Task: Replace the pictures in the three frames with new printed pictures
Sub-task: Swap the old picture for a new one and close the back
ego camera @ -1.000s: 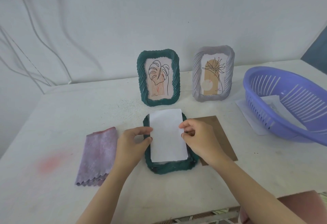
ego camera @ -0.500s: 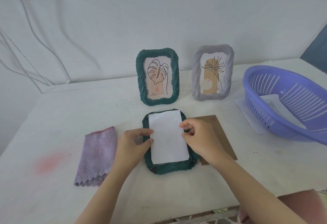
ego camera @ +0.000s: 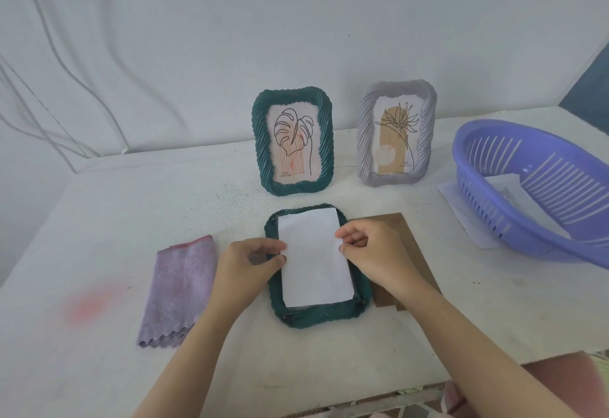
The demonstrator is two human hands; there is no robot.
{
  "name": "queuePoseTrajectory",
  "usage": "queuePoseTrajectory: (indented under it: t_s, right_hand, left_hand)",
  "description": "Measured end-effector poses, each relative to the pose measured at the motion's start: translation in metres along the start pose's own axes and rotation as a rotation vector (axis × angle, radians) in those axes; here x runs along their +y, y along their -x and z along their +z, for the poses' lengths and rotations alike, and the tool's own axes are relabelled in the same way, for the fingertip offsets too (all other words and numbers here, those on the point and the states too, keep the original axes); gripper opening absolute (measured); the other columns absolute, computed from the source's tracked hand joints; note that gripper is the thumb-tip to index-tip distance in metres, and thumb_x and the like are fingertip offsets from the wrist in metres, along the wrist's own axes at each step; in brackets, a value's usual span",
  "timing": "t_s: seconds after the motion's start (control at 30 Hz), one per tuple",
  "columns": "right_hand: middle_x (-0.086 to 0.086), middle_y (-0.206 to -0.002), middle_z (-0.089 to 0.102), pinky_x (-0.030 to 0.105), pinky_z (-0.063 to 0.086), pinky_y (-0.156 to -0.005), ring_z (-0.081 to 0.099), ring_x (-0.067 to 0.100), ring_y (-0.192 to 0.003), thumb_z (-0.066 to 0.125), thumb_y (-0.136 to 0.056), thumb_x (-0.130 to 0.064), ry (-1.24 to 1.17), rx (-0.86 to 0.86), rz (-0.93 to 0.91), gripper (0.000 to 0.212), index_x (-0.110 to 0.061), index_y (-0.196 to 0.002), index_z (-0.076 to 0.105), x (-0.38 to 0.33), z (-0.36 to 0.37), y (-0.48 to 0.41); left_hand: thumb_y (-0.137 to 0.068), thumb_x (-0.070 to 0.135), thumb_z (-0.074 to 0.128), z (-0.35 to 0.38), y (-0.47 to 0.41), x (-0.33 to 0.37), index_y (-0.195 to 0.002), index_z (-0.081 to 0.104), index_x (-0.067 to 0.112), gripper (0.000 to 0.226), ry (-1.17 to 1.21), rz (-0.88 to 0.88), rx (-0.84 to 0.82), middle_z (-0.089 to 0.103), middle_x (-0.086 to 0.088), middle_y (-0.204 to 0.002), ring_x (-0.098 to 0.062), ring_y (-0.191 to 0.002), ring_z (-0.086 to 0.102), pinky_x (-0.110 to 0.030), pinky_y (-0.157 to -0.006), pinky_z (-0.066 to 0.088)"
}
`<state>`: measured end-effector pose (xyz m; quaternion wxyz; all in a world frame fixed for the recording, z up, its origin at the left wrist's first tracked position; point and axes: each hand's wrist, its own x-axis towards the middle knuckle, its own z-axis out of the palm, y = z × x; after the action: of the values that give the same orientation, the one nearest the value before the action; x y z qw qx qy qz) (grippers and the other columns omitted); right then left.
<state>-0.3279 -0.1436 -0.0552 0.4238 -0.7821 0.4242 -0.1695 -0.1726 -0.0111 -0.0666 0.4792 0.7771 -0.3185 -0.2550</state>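
Note:
A dark green frame (ego camera: 316,317) lies face down on the table in front of me. A white printed picture (ego camera: 313,262), blank side up, lies in its back opening. My left hand (ego camera: 245,266) pinches the paper's left edge between thumb and forefinger. My right hand (ego camera: 372,256) pinches its right edge. A brown backing board (ego camera: 415,252) lies beside the frame on the right, partly under my right hand. Behind them a second green frame (ego camera: 293,140) with a leaf drawing and a grey frame (ego camera: 397,134) with a plant drawing stand upright.
A folded purple cloth (ego camera: 179,292) lies left of the flat frame. A purple plastic basket (ego camera: 540,186) sits at the right, resting on white paper sheets (ego camera: 461,206), with more paper inside. The white wall is close behind the standing frames.
The paper has been turned slightly and settled lower into the frame's opening. Both hands have kept their hold at its side edges.

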Motion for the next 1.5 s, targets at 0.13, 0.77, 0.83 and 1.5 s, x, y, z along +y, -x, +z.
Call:
queuePoseTrajectory:
  t_s: [0.13, 0.77, 0.83, 1.5]
  right_hand:
    - [-0.007, -0.083, 0.065, 0.006, 0.043, -0.064, 0.058, 0.002, -0.074, 0.062, -0.082, -0.008, 0.012, -0.006, 0.009, 0.019, -0.021, -0.095, 0.067, -0.001, 0.0, -0.001]
    - [0.001, -0.086, 0.068, 0.026, 0.056, -0.076, 0.063, 0.012, -0.077, 0.061, -0.081, -0.003, -0.085, 0.012, 0.039, 0.021, -0.021, -0.089, 0.068, -0.001, -0.003, 0.0]
    - [0.0, -0.086, 0.067, 0.027, 0.055, -0.078, 0.062, 0.012, -0.076, 0.062, -0.082, -0.004, -0.08, 0.009, 0.034, 0.02, -0.021, -0.09, 0.068, 0.0, -0.002, 0.001]
    - [-0.01, -0.081, 0.065, -0.002, 0.04, -0.061, 0.055, -0.002, -0.07, 0.064, -0.081, -0.008, 0.067, -0.008, -0.058, 0.02, -0.02, -0.097, 0.068, 0.003, -0.004, 0.0]
  left_hand:
    - [-0.076, 0.01, 0.071, -0.001, -0.002, 0.0, -0.08, 0.071, 0.028, 0.018, 0.028, -0.029, -0.004, 0.07, 0.008, -0.082, -0.003, -0.083, 0.062, -0.011, -0.068, 0.041]
    - [-0.077, 0.008, 0.07, -0.002, 0.001, 0.008, -0.079, 0.071, 0.027, 0.019, 0.071, -0.034, -0.014, 0.069, 0.009, -0.081, 0.003, -0.079, 0.062, -0.003, -0.062, 0.042]
    - [-0.077, 0.007, 0.07, -0.001, 0.001, 0.006, -0.078, 0.071, 0.027, 0.019, 0.066, -0.032, -0.002, 0.07, 0.007, -0.082, 0.001, -0.078, 0.062, -0.001, -0.06, 0.042]
    - [-0.074, 0.012, 0.072, 0.001, -0.002, -0.004, -0.078, 0.07, 0.033, 0.021, -0.092, 0.048, 0.01, 0.07, 0.013, -0.079, 0.005, -0.083, 0.061, -0.011, -0.07, 0.044]
